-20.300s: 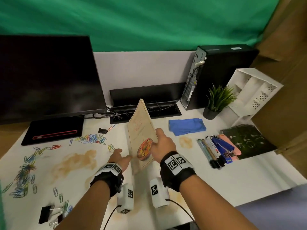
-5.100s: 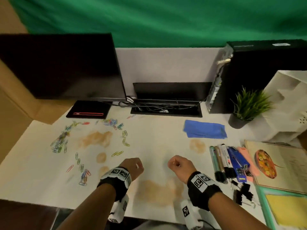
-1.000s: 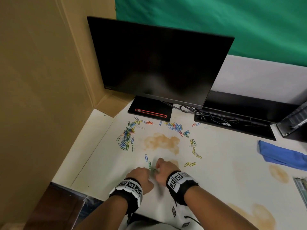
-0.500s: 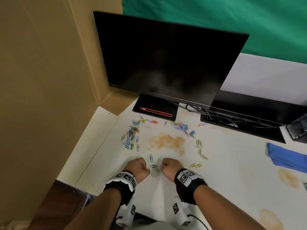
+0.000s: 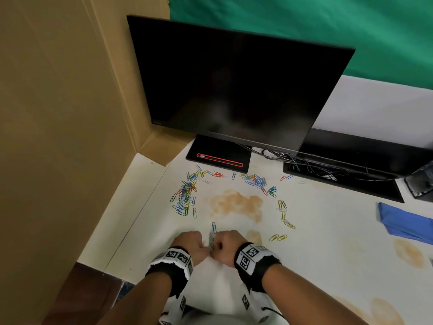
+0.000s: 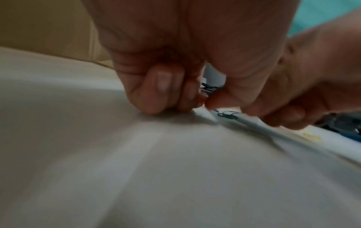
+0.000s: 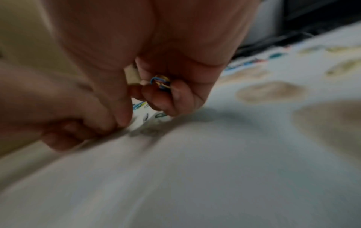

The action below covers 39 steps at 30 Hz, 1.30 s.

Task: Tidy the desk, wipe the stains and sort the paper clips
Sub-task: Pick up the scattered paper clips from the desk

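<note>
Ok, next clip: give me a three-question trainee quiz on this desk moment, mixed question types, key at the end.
1. True or false: the blue cloth lies on the big stain.
2. Which hand holds paper clips curled in its fingers? A) left hand B) right hand C) neither
3. Fill in: the largest heap of clips lies to the ___ of the big stain in the head view.

Key
1. False: the cloth lies far to the right, apart from it.
2. B: the right wrist view shows held clips inside its curled fingers.
3. left
</note>
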Each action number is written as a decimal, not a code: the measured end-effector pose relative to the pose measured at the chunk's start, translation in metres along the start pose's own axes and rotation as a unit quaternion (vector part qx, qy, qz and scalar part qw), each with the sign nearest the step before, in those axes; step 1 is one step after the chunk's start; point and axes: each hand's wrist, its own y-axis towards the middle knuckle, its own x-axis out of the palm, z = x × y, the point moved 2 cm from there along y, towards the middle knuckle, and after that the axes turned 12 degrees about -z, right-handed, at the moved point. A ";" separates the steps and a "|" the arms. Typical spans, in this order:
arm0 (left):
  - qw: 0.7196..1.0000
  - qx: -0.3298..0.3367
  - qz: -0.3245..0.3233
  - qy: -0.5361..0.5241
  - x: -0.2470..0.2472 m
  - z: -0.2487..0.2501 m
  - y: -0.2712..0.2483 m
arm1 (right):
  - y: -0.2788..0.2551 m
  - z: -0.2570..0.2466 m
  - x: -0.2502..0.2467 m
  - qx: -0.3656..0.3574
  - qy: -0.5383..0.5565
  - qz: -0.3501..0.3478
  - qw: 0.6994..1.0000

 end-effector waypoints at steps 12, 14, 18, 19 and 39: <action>0.920 0.025 -0.042 -0.388 0.001 -0.008 0.025 | -0.001 0.001 0.008 0.047 -0.137 -0.005 0.989; 0.907 0.029 -0.054 -0.417 0.004 -0.003 0.025 | -0.002 0.005 0.007 0.052 -0.123 -0.016 0.991; 0.904 0.036 -0.063 -0.422 0.005 0.000 0.023 | -0.006 0.011 0.008 0.024 -0.116 -0.019 0.993; 0.908 0.039 -0.061 -0.412 0.005 0.000 0.023 | -0.008 0.013 0.008 0.014 -0.117 -0.015 0.993; 0.883 0.076 -0.101 -0.451 0.005 0.014 0.019 | -0.017 0.019 0.010 0.016 -0.141 -0.004 0.990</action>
